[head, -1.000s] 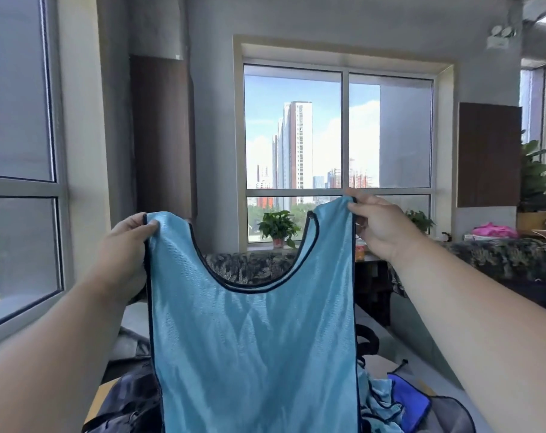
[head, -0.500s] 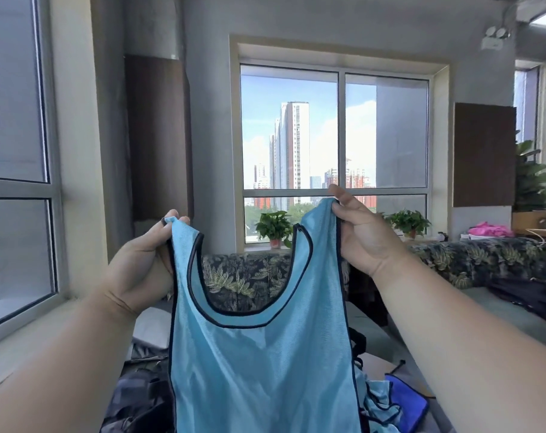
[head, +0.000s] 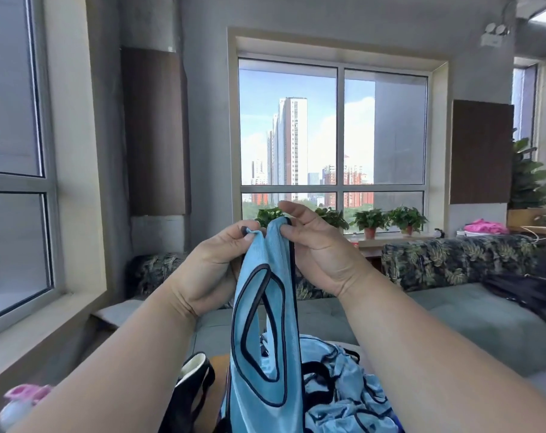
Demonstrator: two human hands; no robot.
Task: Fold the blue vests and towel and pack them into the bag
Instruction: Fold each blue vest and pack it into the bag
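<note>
A light blue vest [head: 265, 364] with dark trim hangs in front of me, doubled lengthwise so its two shoulder straps meet at the top. My left hand [head: 215, 270] pinches one strap. My right hand [head: 315, 257] pinches the other strap right beside it, fingertips nearly touching. A heap of more blue vests [head: 346, 398] lies below on the right. The dark bag [head: 187, 398] with a pale lining sits lower left of the hanging vest. I cannot see the towel.
A grey sofa seat [head: 471, 332] with a leaf-patterned back [head: 459, 260] stretches ahead. Dark fabric [head: 527, 292] lies on it at the right. A window ledge [head: 43, 332] runs along the left. Potted plants [head: 390, 220] line the far sill. A pink and white object [head: 18, 401] is at bottom left.
My hands came together, bringing the two shoulder straps side by side, so the spread vest is now doubled lengthwise. The view tilted down, showing the vest heap and bag.
</note>
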